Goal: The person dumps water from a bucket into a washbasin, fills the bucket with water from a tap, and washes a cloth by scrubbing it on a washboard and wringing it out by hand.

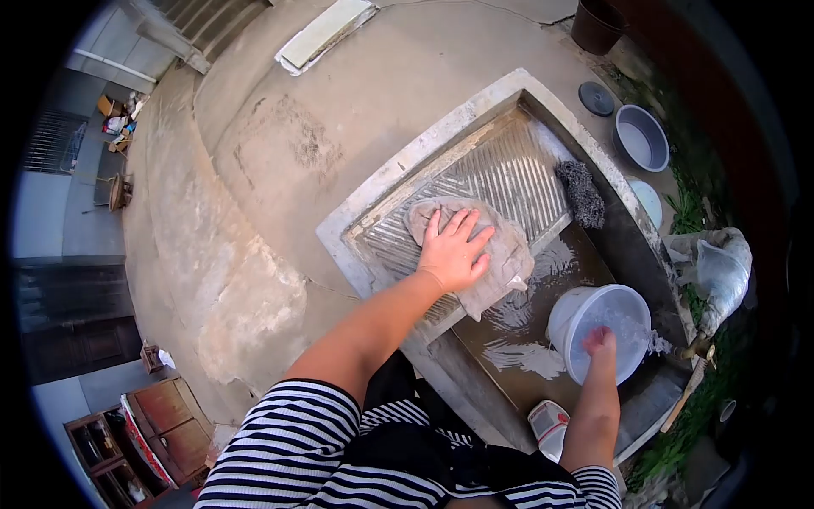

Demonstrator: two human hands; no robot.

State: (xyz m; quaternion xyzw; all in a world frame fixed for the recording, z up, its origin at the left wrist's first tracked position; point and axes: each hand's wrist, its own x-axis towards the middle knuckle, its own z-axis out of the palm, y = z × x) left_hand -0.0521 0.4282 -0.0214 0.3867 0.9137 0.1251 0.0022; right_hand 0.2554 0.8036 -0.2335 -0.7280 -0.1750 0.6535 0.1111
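Note:
My left hand (455,254) lies flat with its fingers spread on a wet greyish-beige cloth (504,246). The cloth is spread over the ribbed washboard slab (526,182) of a concrete sink (386,174). Inside a white bucket (572,318) is my right hand (599,341), in or at the water; its fingers are hidden. Water runs from a tap (700,346) into this bucket, which stands in the sink's wet lower basin. A dark mesh-like bundle (581,195) rests at the far right edge of the washboard.
Beyond the sink's right wall are a grey basin (642,138), a dark round lid (596,98) and a plastic-wrapped pipe (722,276). A box-shaped detergent-like container (549,427) is near the sink's front. A brown bucket (598,25) stands farther back, and a wooden cabinet (165,416) at left.

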